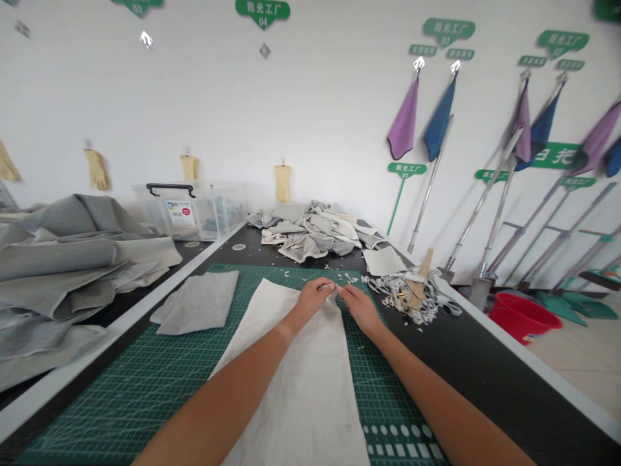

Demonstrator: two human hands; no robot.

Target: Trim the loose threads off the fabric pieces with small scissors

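A long strip of off-white fabric (pixel 310 382) lies on the green cutting mat (pixel 145 382), running away from me. My left hand (pixel 313 299) and my right hand (pixel 358 307) meet at the fabric's far right corner. Both are closed in a pinch on that far edge. A thin pale object shows between the left fingers; I cannot make out what it is. A folded grey fabric piece (pixel 198 301) lies on the mat to the left.
A heap of grey and white cloth (pixel 310 233) sits at the table's far end, scraps and scissors (pixel 412 301) at the right. Grey fabric piles (pixel 63 259) and clear plastic bins (pixel 194 207) stand on the left table. A red basin (pixel 521 317) and mops stand right.
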